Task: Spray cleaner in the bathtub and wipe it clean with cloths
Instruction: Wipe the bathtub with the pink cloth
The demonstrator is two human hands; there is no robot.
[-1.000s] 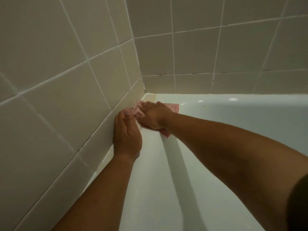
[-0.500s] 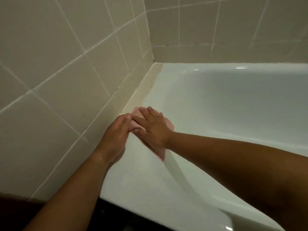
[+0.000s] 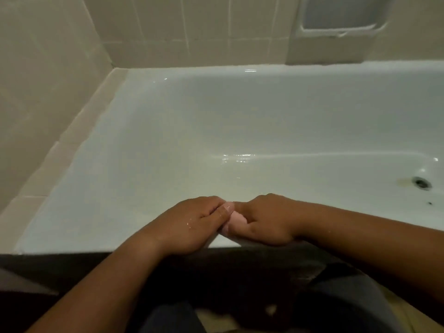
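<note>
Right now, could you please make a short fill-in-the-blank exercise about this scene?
1. The left hand and the right hand together hold a ___ cloth.
2. The drain of the bathtub lies to the ___ of both hands.
3. Shiny drops on the left hand show that it is ___.
Missing words: pink; right; wet.

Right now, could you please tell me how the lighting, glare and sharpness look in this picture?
Head view: dim, warm light; glare streaks on the bathtub floor and far rim; wall tiles at the picture's left look smeared; left hand and right hand, both gripping the pink cloth, look slightly soft; foreground below the rim nearly black.
</note>
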